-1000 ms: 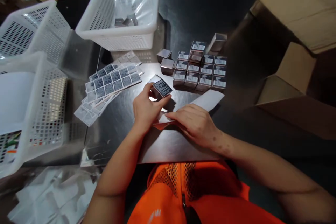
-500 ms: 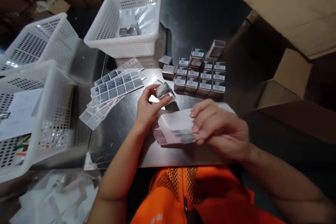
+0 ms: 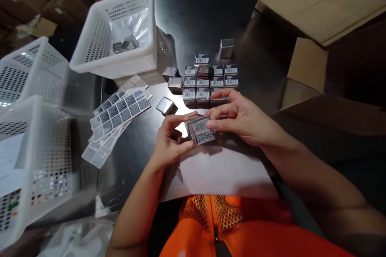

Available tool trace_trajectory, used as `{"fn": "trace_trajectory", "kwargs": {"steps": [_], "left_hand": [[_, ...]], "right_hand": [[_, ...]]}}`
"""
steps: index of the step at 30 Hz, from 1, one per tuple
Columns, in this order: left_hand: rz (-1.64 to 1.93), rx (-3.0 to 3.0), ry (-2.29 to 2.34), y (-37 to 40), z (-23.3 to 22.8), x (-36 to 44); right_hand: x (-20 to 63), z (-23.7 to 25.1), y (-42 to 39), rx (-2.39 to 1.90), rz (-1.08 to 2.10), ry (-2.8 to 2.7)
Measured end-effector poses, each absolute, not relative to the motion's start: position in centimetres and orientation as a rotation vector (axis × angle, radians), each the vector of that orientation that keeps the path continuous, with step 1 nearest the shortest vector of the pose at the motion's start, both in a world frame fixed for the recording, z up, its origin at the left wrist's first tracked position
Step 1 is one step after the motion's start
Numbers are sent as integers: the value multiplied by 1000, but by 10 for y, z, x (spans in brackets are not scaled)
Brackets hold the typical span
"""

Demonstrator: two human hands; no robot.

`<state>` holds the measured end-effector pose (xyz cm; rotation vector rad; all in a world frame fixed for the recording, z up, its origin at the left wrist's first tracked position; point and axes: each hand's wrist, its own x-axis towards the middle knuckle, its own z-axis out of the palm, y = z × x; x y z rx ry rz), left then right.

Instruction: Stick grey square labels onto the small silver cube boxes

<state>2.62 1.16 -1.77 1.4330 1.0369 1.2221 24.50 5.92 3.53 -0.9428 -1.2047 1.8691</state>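
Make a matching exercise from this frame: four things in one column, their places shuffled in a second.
Things:
1. small silver box with label
2. loose silver box
3. label sheets
4. white backing sheet

Places:
A. fanned out on the table left of the hands
B. flat on the table edge, below the hands
C. held between left hand and right hand
D. alone on the table, just beyond the left hand

Pairs: 1-C, 2-D, 3-A, 4-B

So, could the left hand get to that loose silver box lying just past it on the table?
Probably yes. The loose silver box lies apart from the others with bare table around it, but the left hand is pinching the small box with the right hand.
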Motion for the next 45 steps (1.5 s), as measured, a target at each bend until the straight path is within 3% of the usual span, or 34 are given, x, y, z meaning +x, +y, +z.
{"fn": "trace_trajectory", "kwargs": {"steps": [45], "left_hand": [[1238,1507,1063,12,-11,27]], "right_hand": [[242,36,53,-1012,1830,-1218]]}}
